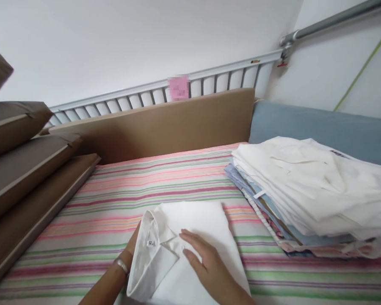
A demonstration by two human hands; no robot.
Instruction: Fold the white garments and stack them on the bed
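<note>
A folded white shirt (193,228) lies on the striped sheet (146,182) at the near middle, collar to the left. My right hand (206,262) rests flat on the shirt's front, fingers stretched out and pointing left toward the collar. My left hand (131,248) is mostly hidden behind the raised collar; only the wrist with a silver bracelet and the edge of the hand show, touching the collar from the left. Its fingers cannot be seen.
A tall stack of folded shirts (307,190), white on top, sits at the right. Brown cushions (25,169) are piled along the left. A brown headboard (165,123) and a blue cushion (320,123) stand against the wall behind.
</note>
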